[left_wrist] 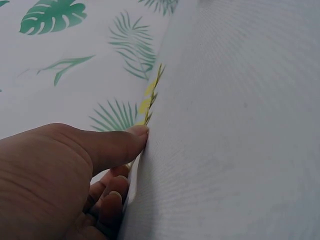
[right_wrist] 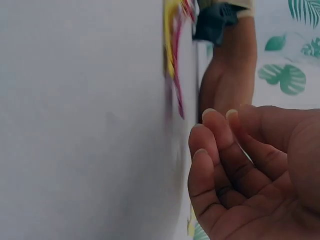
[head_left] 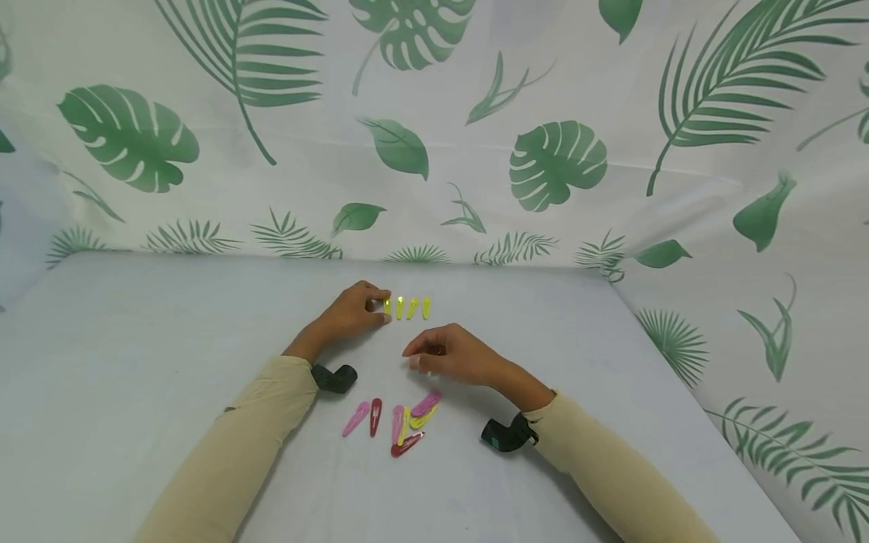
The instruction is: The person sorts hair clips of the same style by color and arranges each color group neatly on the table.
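Note:
Several yellow snap hair clips stand side by side in a short row toward the back of the table. At the row's left end my left hand pinches the leftmost yellow hair clip, index finger at its top and thumb at its bottom. In the left wrist view the thumb hides most of that clip. My right hand hovers in front of the row, fingers loosely bent and holding nothing. Closer to me lie mixed clips, among them a pink clip and a red clip.
To the right of these, pink, yellow and red clips overlap in a small pile. A white cloth covers the table. Behind it and along the right side hangs a leaf-print sheet.

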